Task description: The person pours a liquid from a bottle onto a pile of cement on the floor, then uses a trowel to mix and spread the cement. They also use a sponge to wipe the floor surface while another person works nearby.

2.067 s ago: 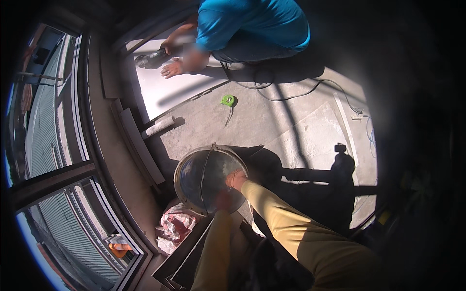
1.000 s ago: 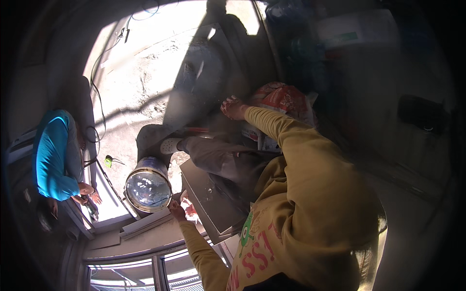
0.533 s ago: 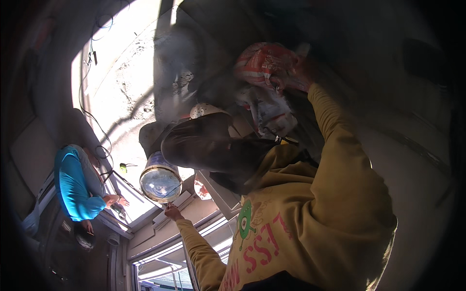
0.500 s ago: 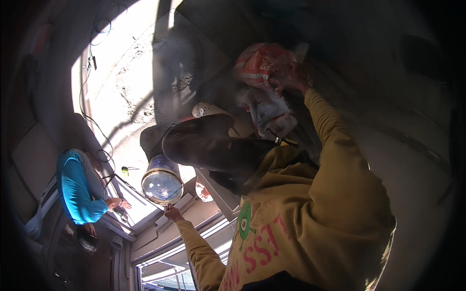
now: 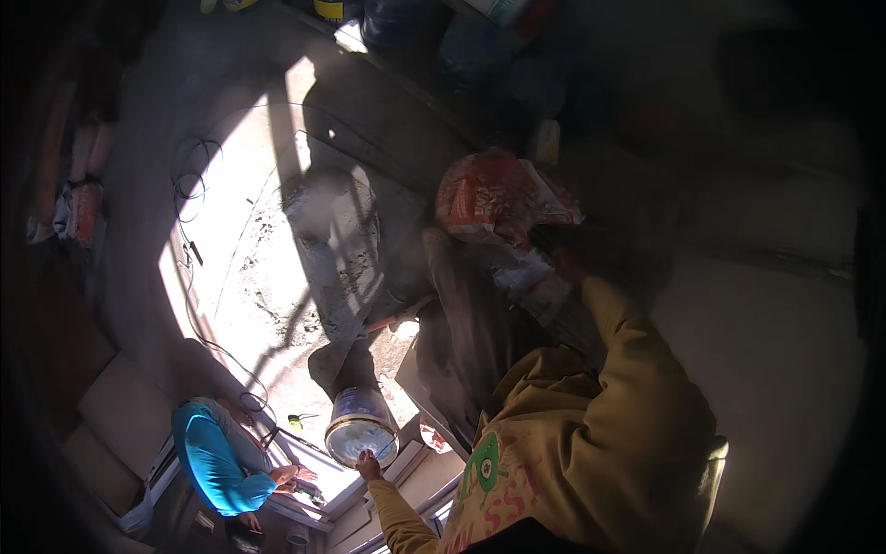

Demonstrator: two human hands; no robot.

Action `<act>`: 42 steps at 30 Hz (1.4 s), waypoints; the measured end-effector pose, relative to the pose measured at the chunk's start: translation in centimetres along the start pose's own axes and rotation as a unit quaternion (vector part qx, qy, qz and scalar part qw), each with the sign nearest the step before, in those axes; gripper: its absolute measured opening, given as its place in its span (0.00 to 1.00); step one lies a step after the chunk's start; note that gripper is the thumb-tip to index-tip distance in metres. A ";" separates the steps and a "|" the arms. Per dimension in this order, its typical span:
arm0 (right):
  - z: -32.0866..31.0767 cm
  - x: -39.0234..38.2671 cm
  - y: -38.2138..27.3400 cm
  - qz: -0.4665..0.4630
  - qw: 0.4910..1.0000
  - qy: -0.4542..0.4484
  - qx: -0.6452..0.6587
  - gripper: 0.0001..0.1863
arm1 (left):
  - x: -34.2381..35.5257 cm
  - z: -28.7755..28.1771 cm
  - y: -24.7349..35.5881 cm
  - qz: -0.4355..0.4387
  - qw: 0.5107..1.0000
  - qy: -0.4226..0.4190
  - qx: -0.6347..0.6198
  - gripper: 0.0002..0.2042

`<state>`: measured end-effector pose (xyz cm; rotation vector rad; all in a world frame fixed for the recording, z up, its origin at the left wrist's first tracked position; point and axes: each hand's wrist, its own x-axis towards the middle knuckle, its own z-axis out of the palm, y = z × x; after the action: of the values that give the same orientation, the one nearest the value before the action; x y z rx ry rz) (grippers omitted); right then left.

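My left hand (image 5: 370,465) is closed at the near rim of a round bucket (image 5: 362,406) with a blue-purple side and a pale, shiny top. Its fingers overlap the rim; whether they grip the rim or a thin handle is too small to tell. In deep shadow, my right hand (image 5: 570,265) is by the lower right edge of a red and white printed bag (image 5: 489,198). The fingers are lost in the dark. Whitish crumpled sacking (image 5: 521,275) lies below the bag, near my dark-trousered knee.
At lower left a co-worker in a blue shirt (image 5: 214,457) bends over, hands near a small tool at a sill. A dark cable (image 5: 198,319) crosses the sunlit floor beside a grey, dusty mound (image 5: 337,231). Containers (image 5: 388,23) stand at the far edge.
The whole view has shifted, with bucket, bag and co-worker lower in the picture. My left hand has come further over the bucket's rim. My right hand has dropped from the bag's upper end to its lower edge.
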<state>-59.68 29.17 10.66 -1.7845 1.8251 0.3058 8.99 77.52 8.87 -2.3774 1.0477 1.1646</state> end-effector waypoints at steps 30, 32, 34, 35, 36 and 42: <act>-0.9 51.1 28.5 -0.034 0.812 -0.119 -0.570 0.13 | 6.8 -13.3 18.1 0.018 0.831 -0.372 0.413 0.20; -0.7 49.2 27.8 -0.030 0.843 -0.173 -0.509 0.12 | 6.5 -15.3 18.3 -0.041 0.868 -0.341 0.359 0.21; -0.6 46.0 27.1 -0.023 0.892 -0.104 -0.439 0.13 | 5.9 -17.0 18.0 -0.113 0.913 -0.285 0.269 0.21; -0.4 44.0 26.7 0.024 0.916 -0.084 -0.392 0.14 | 5.3 -17.9 17.6 -0.148 0.932 -0.253 0.215 0.22; -1.4 42.7 26.9 0.073 0.938 -0.076 -0.330 0.16 | 4.7 -18.7 17.2 -0.184 0.946 -0.219 0.151 0.22; -9.8 32.3 21.9 0.254 0.961 -0.019 0.106 0.26 | 4.0 -16.9 18.3 -0.294 0.945 -0.135 0.041 0.18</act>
<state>-81.73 -1.37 -3.45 -1.1401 2.1777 0.3186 6.96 53.86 17.33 -2.1534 0.2547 1.1344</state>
